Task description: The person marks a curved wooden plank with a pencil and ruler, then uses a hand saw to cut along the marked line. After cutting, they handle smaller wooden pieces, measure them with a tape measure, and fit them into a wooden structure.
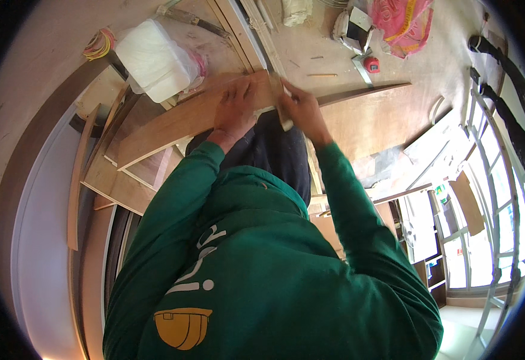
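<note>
A long reddish-brown wooden board (172,123) slants across in front of my knees. My left hand (235,111) grips it near its right end, fingers laid over its face and thumb by the near edge. At that end, my right hand (304,111) is closed around a narrow, light-brown wooden block (283,103). The block stands across the board's end and looks slightly smeared by motion. I cannot make out its underside or whether it touches the board's end.
A white plastic container (157,60) stands at the far left, near a handsaw (193,21). Further right lie a red tape measure (371,65), a metal square (362,71), a pencil (322,75) and a pink bag (403,27). A ladder (493,180) stands at the right.
</note>
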A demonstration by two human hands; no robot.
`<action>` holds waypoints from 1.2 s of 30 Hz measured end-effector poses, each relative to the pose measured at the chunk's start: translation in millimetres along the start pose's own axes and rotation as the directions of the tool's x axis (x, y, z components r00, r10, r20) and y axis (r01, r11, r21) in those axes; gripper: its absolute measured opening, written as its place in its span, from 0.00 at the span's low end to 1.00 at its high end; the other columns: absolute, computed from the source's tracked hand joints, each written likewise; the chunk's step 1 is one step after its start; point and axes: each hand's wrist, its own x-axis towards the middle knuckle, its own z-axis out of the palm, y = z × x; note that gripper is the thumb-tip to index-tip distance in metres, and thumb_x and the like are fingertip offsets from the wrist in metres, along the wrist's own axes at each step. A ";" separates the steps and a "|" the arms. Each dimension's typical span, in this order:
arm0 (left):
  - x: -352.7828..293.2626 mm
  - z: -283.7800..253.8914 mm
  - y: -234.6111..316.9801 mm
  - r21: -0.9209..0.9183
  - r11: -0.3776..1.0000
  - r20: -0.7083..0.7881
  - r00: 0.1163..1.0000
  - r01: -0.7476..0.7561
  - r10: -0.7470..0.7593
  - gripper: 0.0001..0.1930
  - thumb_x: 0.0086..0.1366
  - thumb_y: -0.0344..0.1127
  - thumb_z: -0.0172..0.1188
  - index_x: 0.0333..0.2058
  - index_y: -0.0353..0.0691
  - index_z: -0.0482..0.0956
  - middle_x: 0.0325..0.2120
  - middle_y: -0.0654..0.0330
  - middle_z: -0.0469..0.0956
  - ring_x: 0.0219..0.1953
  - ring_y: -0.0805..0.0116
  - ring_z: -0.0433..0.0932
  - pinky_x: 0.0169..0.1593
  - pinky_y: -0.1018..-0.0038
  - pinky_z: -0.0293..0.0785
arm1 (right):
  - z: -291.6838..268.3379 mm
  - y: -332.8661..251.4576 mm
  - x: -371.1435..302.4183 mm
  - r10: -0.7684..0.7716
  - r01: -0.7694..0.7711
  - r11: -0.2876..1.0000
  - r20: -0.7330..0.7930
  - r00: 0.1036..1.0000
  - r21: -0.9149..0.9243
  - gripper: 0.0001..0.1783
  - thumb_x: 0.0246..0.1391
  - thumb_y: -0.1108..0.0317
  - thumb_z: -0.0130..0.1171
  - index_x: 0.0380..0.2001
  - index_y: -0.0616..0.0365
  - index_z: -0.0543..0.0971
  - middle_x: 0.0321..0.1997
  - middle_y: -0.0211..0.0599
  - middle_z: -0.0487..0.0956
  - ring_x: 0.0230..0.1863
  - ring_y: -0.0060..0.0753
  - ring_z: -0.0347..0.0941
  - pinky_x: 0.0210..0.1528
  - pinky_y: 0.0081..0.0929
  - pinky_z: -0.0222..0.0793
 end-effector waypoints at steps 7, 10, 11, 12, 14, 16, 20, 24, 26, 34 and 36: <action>0.7 -2.1 -0.4 -0.022 1.000 -0.004 1.000 -0.021 0.021 0.35 0.56 0.36 0.70 0.64 0.41 0.73 0.58 0.51 0.76 0.60 0.45 0.76 0.61 0.55 0.76 | 16.6 34.0 84.4 -0.015 0.012 0.999 -0.064 0.998 -0.050 0.33 0.63 0.48 0.65 0.64 0.59 0.80 0.39 0.59 0.87 0.41 0.39 0.86 0.48 0.37 0.79; -1.9 4.0 -7.4 -0.063 0.998 -0.039 0.999 -0.029 0.027 0.34 0.57 0.37 0.70 0.63 0.41 0.73 0.58 0.52 0.76 0.60 0.46 0.77 0.61 0.54 0.76 | 2.5 19.7 27.3 0.093 -0.093 0.995 -0.008 0.996 0.046 0.37 0.64 0.53 0.66 0.70 0.63 0.73 0.44 0.51 0.87 0.47 0.35 0.84 0.50 0.37 0.79; -3.0 5.6 -7.7 -0.080 0.996 -0.033 0.999 -0.032 0.029 0.34 0.57 0.37 0.70 0.63 0.41 0.73 0.59 0.52 0.76 0.60 0.46 0.77 0.61 0.54 0.76 | -0.7 14.2 1.3 0.140 -0.129 0.969 -0.035 0.990 0.209 0.39 0.64 0.55 0.67 0.72 0.63 0.70 0.46 0.49 0.86 0.49 0.35 0.83 0.52 0.37 0.78; -1.6 4.6 -5.7 -0.081 0.997 -0.016 1.000 -0.015 0.014 0.34 0.58 0.38 0.70 0.63 0.41 0.74 0.59 0.52 0.77 0.59 0.45 0.78 0.60 0.54 0.77 | -4.4 8.8 -22.2 0.182 -0.150 0.918 -0.055 0.982 0.366 0.40 0.64 0.57 0.67 0.73 0.63 0.67 0.48 0.46 0.86 0.52 0.34 0.82 0.53 0.37 0.78; -0.8 -3.6 -1.6 -0.071 0.997 0.032 0.999 0.007 -0.004 0.33 0.59 0.39 0.70 0.63 0.41 0.74 0.60 0.51 0.78 0.59 0.45 0.79 0.60 0.53 0.77 | -20.8 7.7 -46.6 0.145 -0.100 0.856 -0.050 0.988 0.507 0.43 0.63 0.61 0.69 0.75 0.63 0.63 0.52 0.42 0.84 0.56 0.34 0.79 0.57 0.37 0.77; 2.5 -5.5 -2.5 -0.025 1.000 0.058 0.998 0.009 -0.007 0.32 0.60 0.41 0.70 0.63 0.40 0.75 0.59 0.50 0.79 0.57 0.45 0.80 0.59 0.53 0.78 | -47.9 10.6 -69.4 -0.020 0.029 0.877 -0.023 1.000 0.480 0.46 0.62 0.65 0.70 0.76 0.63 0.60 0.56 0.39 0.82 0.59 0.34 0.77 0.60 0.36 0.75; 8.2 -10.7 0.4 -0.009 1.000 0.085 0.996 0.008 -0.008 0.31 0.61 0.43 0.69 0.62 0.40 0.77 0.57 0.48 0.81 0.53 0.43 0.82 0.58 0.52 0.79 | -55.6 12.1 -125.5 -0.098 0.089 0.942 0.010 0.995 0.323 0.46 0.55 0.76 0.72 0.76 0.56 0.64 0.58 0.38 0.80 0.57 0.33 0.77 0.63 0.35 0.74; 12.3 -6.5 -10.3 -0.051 0.996 0.066 0.995 -0.067 0.071 0.32 0.62 0.42 0.69 0.64 0.38 0.75 0.58 0.44 0.79 0.58 0.41 0.80 0.59 0.53 0.79 | -53.5 21.6 -194.0 -0.048 -0.013 0.954 0.195 0.980 0.299 0.43 0.49 0.80 0.69 0.71 0.56 0.69 0.60 0.38 0.78 0.62 0.34 0.74 0.67 0.37 0.72; 15.1 -14.0 -7.6 0.016 0.996 0.096 0.992 -0.088 0.086 0.32 0.63 0.41 0.69 0.64 0.38 0.75 0.59 0.43 0.78 0.60 0.41 0.78 0.60 0.53 0.79 | -52.1 22.6 -221.2 -0.154 0.094 0.958 0.210 0.965 0.270 0.43 0.47 0.79 0.68 0.69 0.57 0.70 0.65 0.42 0.74 0.68 0.40 0.70 0.71 0.41 0.68; 17.9 -18.2 -5.8 0.060 0.979 0.030 0.980 -0.196 0.194 0.26 0.66 0.41 0.67 0.60 0.37 0.80 0.52 0.45 0.82 0.56 0.41 0.79 0.60 0.51 0.77 | -25.0 3.0 -312.1 0.009 -0.030 0.995 0.223 0.975 0.093 0.31 0.56 0.62 0.64 0.61 0.61 0.72 0.79 0.61 0.55 0.73 0.64 0.66 0.76 0.49 0.62; 18.8 -21.2 -0.5 0.101 0.981 0.064 0.985 -0.165 0.160 0.26 0.66 0.42 0.68 0.60 0.37 0.80 0.51 0.46 0.83 0.55 0.41 0.79 0.59 0.51 0.77 | 3.9 27.0 -320.0 0.060 -0.062 0.997 -0.028 0.998 -0.037 0.19 0.67 0.59 0.62 0.51 0.63 0.75 0.75 0.62 0.60 0.67 0.67 0.71 0.70 0.51 0.68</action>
